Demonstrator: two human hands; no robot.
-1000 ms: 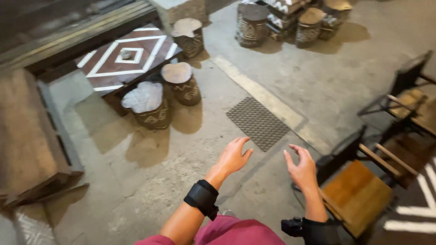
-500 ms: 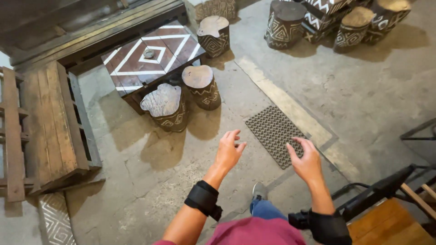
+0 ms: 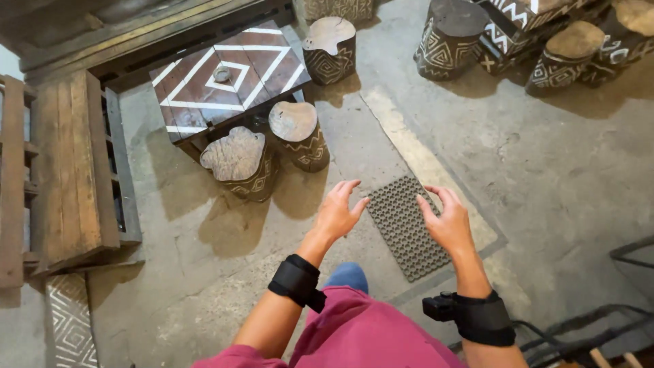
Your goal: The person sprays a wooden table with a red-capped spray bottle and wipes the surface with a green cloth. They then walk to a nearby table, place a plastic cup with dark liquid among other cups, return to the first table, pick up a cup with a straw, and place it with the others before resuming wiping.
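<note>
My left hand (image 3: 338,214) is held out in front of me with fingers spread, holding nothing. My right hand (image 3: 446,221) is raised beside it, palm inward, fingers apart and also holding nothing. Both wrists wear black bands. Below and between the hands lies a dark rubber mat (image 3: 407,225) with a grid of holes, flat on the concrete floor (image 3: 558,170). My knee in blue trousers (image 3: 347,276) shows under a magenta shirt.
A low table (image 3: 225,75) with white diamond patterns stands ahead left, with carved log stools (image 3: 240,162) (image 3: 300,133) (image 3: 330,48) around it. More patterned stumps (image 3: 449,37) sit at the top right. Wooden pallets (image 3: 65,170) lie at left. A dark metal chair frame (image 3: 613,320) is at lower right.
The view has swung left and forward: the table and stools moved toward the centre, the chairs slid off to the right. Both hands stay raised and apart, now over the mat.
</note>
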